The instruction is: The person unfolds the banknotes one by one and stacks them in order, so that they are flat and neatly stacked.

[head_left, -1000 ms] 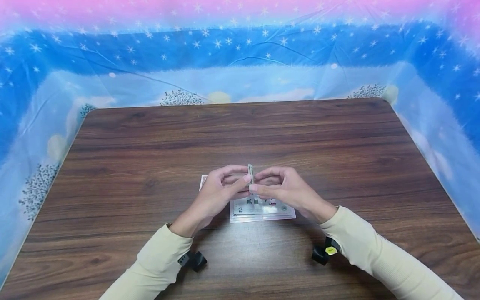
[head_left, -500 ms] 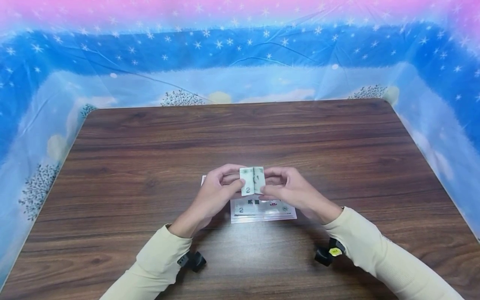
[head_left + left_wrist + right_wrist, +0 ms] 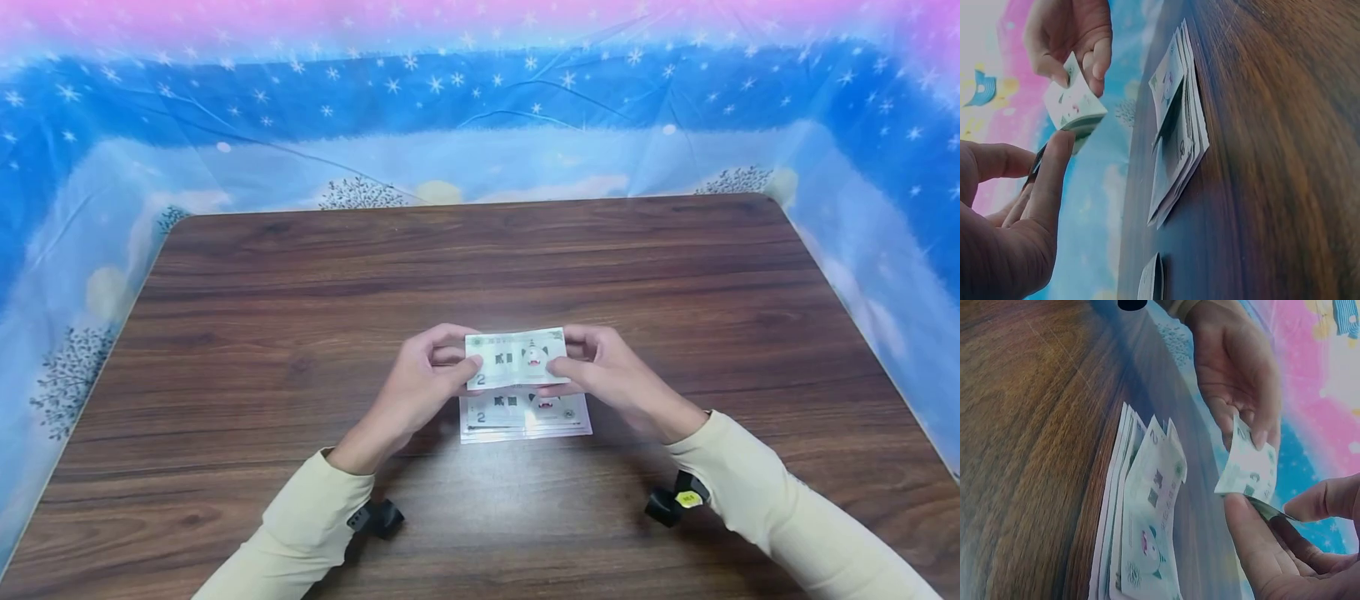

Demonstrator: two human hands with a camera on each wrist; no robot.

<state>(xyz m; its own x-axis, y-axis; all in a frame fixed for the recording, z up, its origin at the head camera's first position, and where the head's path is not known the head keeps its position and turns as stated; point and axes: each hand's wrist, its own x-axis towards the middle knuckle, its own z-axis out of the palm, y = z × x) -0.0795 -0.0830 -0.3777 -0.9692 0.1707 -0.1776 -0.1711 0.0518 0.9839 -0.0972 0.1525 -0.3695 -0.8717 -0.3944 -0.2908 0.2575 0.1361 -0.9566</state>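
A pale green play banknote (image 3: 508,372), printed with a 2 and a cartoon animal face, is spread above the table. My left hand (image 3: 429,373) pinches its left end between thumb and fingers. The right end is pinched by my right hand (image 3: 609,373). A crease bends the banknote in the left wrist view. Beneath it lies a stack of similar notes (image 3: 1150,519), whose top note bows up off the others. The held banknote overlaps the back of this stack in the head view.
Dark wood-grain table (image 3: 480,275) surrounds the stack on all sides. A small folded paper (image 3: 1150,280) stands on it near the left hand, hidden in the head view. Past the table's edges hangs a pink and blue snowflake cloth (image 3: 480,92).
The banknote was folded narrow between the fingers, then partly opened, and now is spread nearly flat. Both hands have moved apart, the right one to the right.
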